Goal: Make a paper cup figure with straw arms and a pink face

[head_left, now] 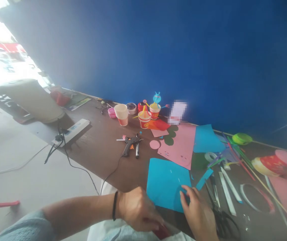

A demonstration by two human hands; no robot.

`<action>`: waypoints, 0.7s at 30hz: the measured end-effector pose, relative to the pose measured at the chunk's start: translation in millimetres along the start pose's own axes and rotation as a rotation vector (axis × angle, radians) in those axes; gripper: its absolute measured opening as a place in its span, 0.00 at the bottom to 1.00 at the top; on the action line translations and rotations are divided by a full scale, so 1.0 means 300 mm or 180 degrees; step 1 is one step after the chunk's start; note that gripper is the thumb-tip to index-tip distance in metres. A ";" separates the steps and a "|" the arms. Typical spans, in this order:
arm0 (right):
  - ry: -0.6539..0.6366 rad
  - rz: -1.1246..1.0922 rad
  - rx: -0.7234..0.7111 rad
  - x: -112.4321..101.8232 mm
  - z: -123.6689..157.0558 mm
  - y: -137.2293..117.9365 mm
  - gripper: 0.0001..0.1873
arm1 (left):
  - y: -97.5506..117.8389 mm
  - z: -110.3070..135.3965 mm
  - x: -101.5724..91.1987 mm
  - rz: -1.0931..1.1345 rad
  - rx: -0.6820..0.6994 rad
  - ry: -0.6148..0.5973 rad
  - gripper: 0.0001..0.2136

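My left hand [138, 209], with a black band at the wrist, is closed around a dark red thing [161, 231] low in the view. It is blurred and partly hidden by the fingers, so I cannot tell its kind. A blue paper sheet [167, 179] lies on the table in front of me. My right hand [196, 207] rests over its lower right edge, fingers bent and a little apart. Above the sheet lie a black glue gun [128, 144] and a black-and-silver marker [137, 147]. Black-handled scissors [225, 222] are beside my right hand.
Pink paper [183, 144], another blue sheet [207, 138] and paper cups [121, 114] stand or lie farther back. Rulers, tape and pipe cleaners crowd the right side. A power strip [74, 130] with cables sits at left. A blue wall [158, 50] rises behind the table.
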State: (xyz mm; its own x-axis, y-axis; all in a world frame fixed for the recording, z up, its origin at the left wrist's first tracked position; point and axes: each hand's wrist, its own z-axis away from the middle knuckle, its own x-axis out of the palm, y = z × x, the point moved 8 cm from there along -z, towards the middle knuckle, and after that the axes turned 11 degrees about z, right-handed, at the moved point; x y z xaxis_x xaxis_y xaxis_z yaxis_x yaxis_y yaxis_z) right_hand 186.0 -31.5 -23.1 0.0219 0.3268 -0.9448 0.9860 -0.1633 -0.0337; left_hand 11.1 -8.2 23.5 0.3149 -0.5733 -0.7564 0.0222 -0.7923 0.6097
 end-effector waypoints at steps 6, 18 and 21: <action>-0.0192 0.0064 0.0015 0.029 0.004 0.010 0.21 | -0.081 0.031 -0.211 -0.0257 -0.0357 0.1141 0.09; -0.0402 -0.0287 -0.0049 0.058 0.001 0.032 0.17 | -0.514 0.262 -0.423 -0.1042 -0.3809 0.1054 0.20; -0.0482 -0.0388 0.0012 0.075 0.004 0.047 0.17 | -0.530 0.274 -0.422 -0.0800 -0.3810 0.1149 0.16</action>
State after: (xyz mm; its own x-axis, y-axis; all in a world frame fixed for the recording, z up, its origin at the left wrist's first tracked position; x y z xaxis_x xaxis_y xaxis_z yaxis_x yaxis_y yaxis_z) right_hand 200.2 -27.8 -45.2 -0.1230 0.2007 -0.9719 0.9792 -0.1347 -0.1517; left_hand -110.4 173.1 2.9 0.4126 -0.1972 -0.8893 0.8973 -0.0802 0.4341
